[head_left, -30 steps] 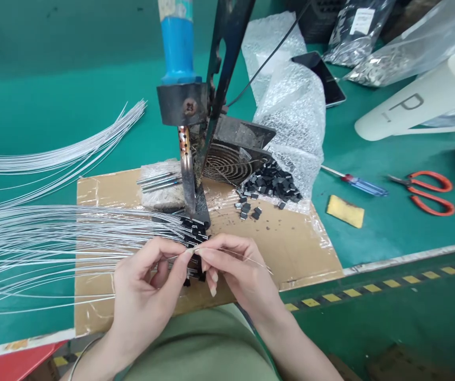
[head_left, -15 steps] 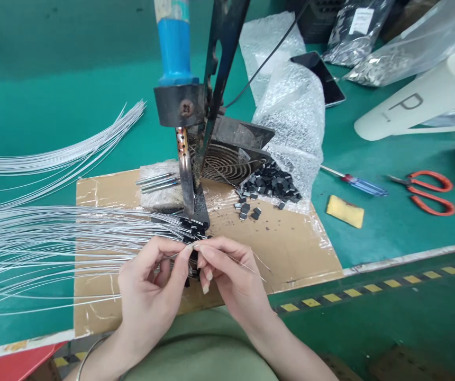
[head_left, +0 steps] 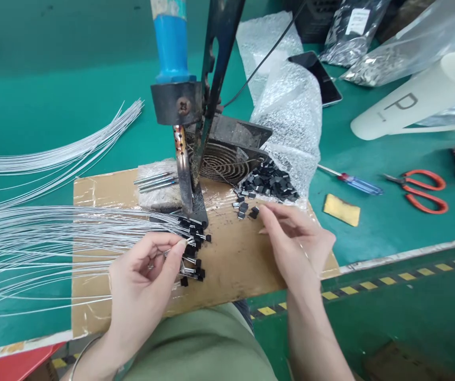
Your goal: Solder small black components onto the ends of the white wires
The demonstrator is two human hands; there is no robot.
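Your left hand point(head_left: 146, 278) pinches a wire point(head_left: 189, 241) near its end between thumb and forefinger, close beside the black-tipped wires point(head_left: 100, 227); your right hand point(head_left: 297, 251) reaches to a connector point(head_left: 254, 212) on the cardboard point(head_left: 235, 270), fingertips right at it, though I cannot tell whether they have closed on it. A slack pinch could let your wire roll or slip, and a hurried grab could scatter those small parts. The iron point(head_left: 183, 182) points down just beyond the wire ends; if it is hot, a lifted knuckle may get burned. Beneath, the cardboard is specked and lies on a green worktop point(head_left: 53, 106). Behind the iron sits a fan point(head_left: 223, 159), beside a connector pile point(head_left: 269, 181) on bubble wrap point(head_left: 291, 111). To your right lie a screwdriver point(head_left: 356, 182), sponge point(head_left: 342, 210) and cutters point(head_left: 424, 193); past the edge, striped tape point(head_left: 368, 287) crosses the floor point(head_left: 421, 312).
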